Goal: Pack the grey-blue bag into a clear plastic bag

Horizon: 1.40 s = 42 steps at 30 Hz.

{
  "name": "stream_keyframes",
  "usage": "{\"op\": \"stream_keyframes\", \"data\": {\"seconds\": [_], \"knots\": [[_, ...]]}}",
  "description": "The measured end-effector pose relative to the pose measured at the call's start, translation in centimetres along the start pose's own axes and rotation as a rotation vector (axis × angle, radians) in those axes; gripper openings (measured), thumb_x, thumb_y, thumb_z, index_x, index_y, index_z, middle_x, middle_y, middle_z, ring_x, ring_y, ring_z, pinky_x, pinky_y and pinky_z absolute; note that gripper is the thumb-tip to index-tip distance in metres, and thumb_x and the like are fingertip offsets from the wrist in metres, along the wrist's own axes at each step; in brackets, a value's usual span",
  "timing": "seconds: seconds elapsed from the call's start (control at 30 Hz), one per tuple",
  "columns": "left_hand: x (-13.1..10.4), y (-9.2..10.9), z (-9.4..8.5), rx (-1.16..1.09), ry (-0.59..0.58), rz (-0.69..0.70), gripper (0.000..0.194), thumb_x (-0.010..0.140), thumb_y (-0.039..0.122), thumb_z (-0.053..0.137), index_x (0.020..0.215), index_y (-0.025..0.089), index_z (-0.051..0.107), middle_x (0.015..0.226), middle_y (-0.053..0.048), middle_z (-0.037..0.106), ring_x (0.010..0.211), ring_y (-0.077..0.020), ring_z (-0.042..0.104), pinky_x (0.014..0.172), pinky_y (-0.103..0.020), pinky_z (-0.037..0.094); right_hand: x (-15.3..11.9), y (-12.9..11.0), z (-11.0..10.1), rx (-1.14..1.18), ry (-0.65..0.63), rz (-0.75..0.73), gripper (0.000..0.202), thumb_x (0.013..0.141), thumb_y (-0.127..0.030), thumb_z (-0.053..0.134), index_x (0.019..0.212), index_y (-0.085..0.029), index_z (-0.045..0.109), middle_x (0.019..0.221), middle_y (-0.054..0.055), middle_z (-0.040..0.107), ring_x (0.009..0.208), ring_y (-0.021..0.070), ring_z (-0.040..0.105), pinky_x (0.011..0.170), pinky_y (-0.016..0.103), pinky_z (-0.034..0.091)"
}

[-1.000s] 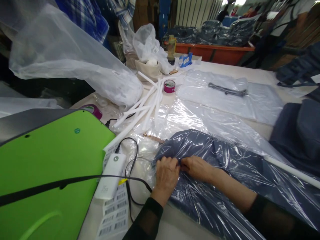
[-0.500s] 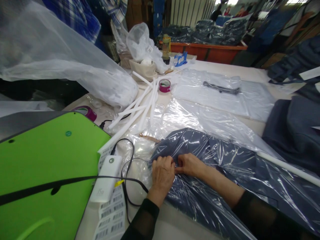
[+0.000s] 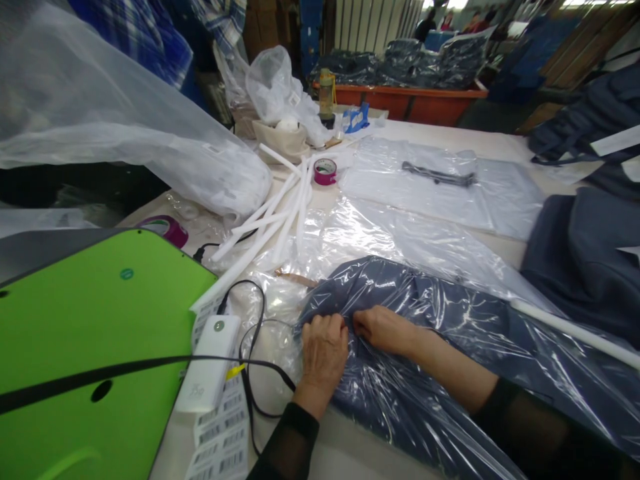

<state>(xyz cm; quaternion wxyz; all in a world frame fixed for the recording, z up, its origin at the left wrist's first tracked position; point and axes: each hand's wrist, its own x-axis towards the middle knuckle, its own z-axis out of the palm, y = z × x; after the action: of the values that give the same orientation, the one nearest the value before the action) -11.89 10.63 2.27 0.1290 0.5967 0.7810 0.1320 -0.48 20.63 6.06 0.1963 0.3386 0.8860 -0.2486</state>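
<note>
- Left hand (image 3: 324, 350) and right hand (image 3: 383, 330) pinched shut on bagged navy garment (image 3: 425, 347); grip unchanged from earlier frames.
- White adapter (image 3: 207, 367) just left of them.

The garment (image 3: 450, 347) is slate blue under a clear, glossy plastic bag (image 3: 400, 240). At nine o'clock lies a bright green machine cover (image 3: 85, 320). The tape roll (image 3: 325, 171) at twelve o'clock is magenta, the tubes (image 3: 280, 213) white, the far bin (image 3: 430, 107) orange, the sleeves (image 3: 287, 447) black.
</note>
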Motion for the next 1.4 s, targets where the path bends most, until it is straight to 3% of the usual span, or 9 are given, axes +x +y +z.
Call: {"op": "stream_keyframes", "data": {"seconds": [0.13,0.47,0.6,0.8,0.9,1.0,1.13,1.27,1.4], "knots": [[-0.1,0.0,0.2,0.025,0.026,0.033,0.012,0.09,0.022,0.046,0.081,0.023,0.054,0.081,0.0,0.063,0.086,-0.0218,0.053,0.073,-0.038,0.03,-0.2,0.4,0.8,-0.016,0.085,0.035,0.029,0.085,-0.023,0.054,0.111,-0.011,0.049,0.092,0.012,0.069,0.087,0.0233,0.064,0.068,0.028,0.039],[-0.6,0.3,0.4,0.167,0.044,0.092,0.015,0.092,0.024,0.041,0.085,0.022,0.054,0.088,-0.004,0.059,0.087,-0.0243,0.052,0.073,-0.039,0.033,0.2,2.7,0.8,-0.016,0.21,0.174,0.034,0.082,-0.042,0.063,0.104,-0.017,0.055,0.086,0.007,0.069,0.084,0.0256,0.065,0.065,0.03,0.04],[-0.6,0.3,0.3,0.149,0.033,0.079,0.014,0.092,0.024,0.041,0.09,0.022,0.055,0.091,-0.005,0.058,0.089,-0.0242,0.052,0.074,-0.039,0.034,-1.2,1.6,1.2,-0.034,0.344,0.265,0.021,0.092,-0.027,0.045,0.102,-0.013,0.057,0.097,0.012,0.067,0.093,0.0242,0.062,0.076,0.032,0.043],[-0.6,0.3,0.0,0.195,0.017,0.095,0.019,0.093,0.023,0.037,0.092,0.021,0.056,0.093,-0.006,0.059,0.091,-0.0251,0.054,0.076,-0.039,0.035,-4.2,-1.8,6.7,-0.015,0.436,0.01,0.046,0.096,-0.041,0.034,0.132,-0.016,0.046,0.138,0.011,0.05,0.128,0.0231,0.043,0.109,0.046,0.032],[-0.3,0.4,-0.3,0.199,0.005,0.1,0.019,0.092,0.024,0.037,0.093,0.021,0.056,0.094,-0.006,0.06,0.093,-0.0256,0.055,0.077,-0.039,0.036,-5.4,-1.5,8.6,-0.055,0.514,0.18,0.055,0.095,-0.046,0.034,0.134,-0.008,0.044,0.142,0.017,0.042,0.133,0.0298,0.037,0.111,0.058,0.026],[0.3,0.8,-1.2,0.183,-0.062,0.082,0.016,0.09,0.024,0.042,0.093,0.021,0.057,0.097,-0.006,0.061,0.096,-0.025,0.056,0.078,-0.038,0.037,-8.0,-0.8,9.4,-0.17,0.669,0.331,0.049,0.096,-0.038,0.033,0.129,-0.007,0.049,0.138,0.017,0.046,0.13,0.0299,0.041,0.11,0.057,0.029],[0.2,1.5,-3.4,0.144,-0.184,0.077,0.016,0.088,0.027,0.047,0.095,0.019,0.058,0.102,-0.007,0.064,0.1,-0.0239,0.057,0.08,-0.037,0.04,-13.1,-0.8,12.2,-0.393,0.805,0.111,0.039,0.093,-0.035,0.042,0.124,-0.016,0.054,0.131,0.008,0.056,0.121,0.0235,0.051,0.102,0.046,0.04],[-1.7,0.1,-5.2,0.128,0.106,0.305,0.021,0.09,0.028,0.047,0.108,0.02,0.056,0.113,-0.008,0.065,0.109,-0.022,0.056,0.091,-0.039,0.041,-17.0,0.4,16.9,-0.58,0.965,0.01,0.042,0.084,-0.033,0.048,0.121,-0.014,0.056,0.122,0.009,0.063,0.114,0.0254,0.055,0.105,0.046,0.032],[-2.1,-4.9,-6.7,0.309,0.357,0.465,0.024,0.092,0.031,0.043,0.106,0.017,0.056,0.103,-0.009,0.068,0.096,-0.0229,0.062,0.081,-0.038,0.046,-19.4,2.6,18.9,-0.584,0.955,0.02,0.045,0.082,-0.032,0.05,0.123,-0.013,0.054,0.122,0.011,0.063,0.114,0.026,0.055,0.114,0.047,0.016]]}}
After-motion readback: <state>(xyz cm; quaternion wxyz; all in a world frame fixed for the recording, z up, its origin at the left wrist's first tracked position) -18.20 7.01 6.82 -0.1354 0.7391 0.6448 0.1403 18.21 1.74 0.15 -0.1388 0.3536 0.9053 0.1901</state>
